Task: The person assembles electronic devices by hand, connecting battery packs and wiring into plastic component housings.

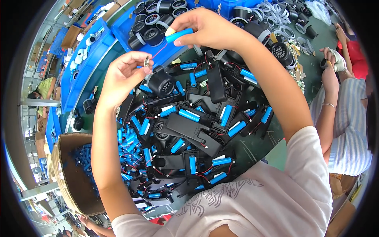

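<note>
Head view: right hand (207,29) pinches a blue battery (179,35), long axis toward eight o'clock, where left hand (124,73) pinches a small metal clip (147,61) on its red wire (159,50).

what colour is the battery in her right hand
Blue, with a pale end cap: the battery shows best in the head view.

Both forearms enter from the lower edge and rise toward the upper centre of the view. The left hand (125,75) is raised with the wrist bent, thumb and forefinger pinched together at the fingertips (144,62). The right hand (205,28) sits higher and further forward, palm turned down, fingers curled closed in a grip. The two hands are near but apart.
</note>
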`<state>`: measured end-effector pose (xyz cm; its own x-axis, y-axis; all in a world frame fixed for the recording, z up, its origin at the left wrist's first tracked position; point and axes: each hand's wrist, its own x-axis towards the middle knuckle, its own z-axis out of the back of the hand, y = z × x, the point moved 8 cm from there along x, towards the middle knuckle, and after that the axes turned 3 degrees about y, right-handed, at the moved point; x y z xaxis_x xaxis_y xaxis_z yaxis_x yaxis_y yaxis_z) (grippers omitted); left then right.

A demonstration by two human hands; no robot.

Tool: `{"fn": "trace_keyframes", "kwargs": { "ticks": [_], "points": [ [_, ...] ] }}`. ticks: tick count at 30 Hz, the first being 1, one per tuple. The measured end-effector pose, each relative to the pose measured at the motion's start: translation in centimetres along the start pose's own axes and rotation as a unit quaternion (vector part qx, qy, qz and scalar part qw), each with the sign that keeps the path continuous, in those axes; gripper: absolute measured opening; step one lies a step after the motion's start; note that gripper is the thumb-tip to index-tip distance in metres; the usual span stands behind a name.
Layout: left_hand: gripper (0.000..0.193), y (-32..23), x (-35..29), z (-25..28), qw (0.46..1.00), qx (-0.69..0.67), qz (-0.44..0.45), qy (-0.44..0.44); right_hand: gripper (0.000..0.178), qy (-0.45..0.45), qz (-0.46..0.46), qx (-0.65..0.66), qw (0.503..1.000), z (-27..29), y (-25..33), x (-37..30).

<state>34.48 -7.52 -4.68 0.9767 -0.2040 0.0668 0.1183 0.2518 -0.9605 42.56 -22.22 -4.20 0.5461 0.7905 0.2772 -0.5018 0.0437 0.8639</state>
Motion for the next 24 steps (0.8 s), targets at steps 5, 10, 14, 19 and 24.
{"fn": "trace_keyframes", "kwargs": {
  "ticks": [5, 10, 14, 19, 24],
  "points": [
    [0.022, 0.8, -0.6, 1.0, 0.999, 0.026, 0.021, 0.005, 0.023, -0.034, 0.06, -0.127, 0.989, -0.9, 0.4, 0.6],
    [0.024, -0.7, -2.0, 3.3, 0.998, 0.06, -0.001, -0.037, 0.027, -0.022, 0.073, -0.121, 0.99, -2.4, 1.3, 2.0],
    [0.025, -2.3, -3.7, 6.2, 0.993, 0.093, -0.017, -0.065, 0.03, -0.019, 0.083, -0.142, 0.986, -4.4, 3.3, 3.6],
    [0.023, -3.4, -6.5, 10.1, 0.986, 0.118, -0.007, -0.12, 0.037, 0.011, 0.131, -0.163, 0.978, -8.0, 5.3, 7.1],
    [0.025, -4.3, -9.5, 11.6, 0.973, 0.172, 0.019, -0.154, 0.04, 0.059, 0.079, 0.008, 0.995, -10.4, 6.4, 8.5]
  ]
}}
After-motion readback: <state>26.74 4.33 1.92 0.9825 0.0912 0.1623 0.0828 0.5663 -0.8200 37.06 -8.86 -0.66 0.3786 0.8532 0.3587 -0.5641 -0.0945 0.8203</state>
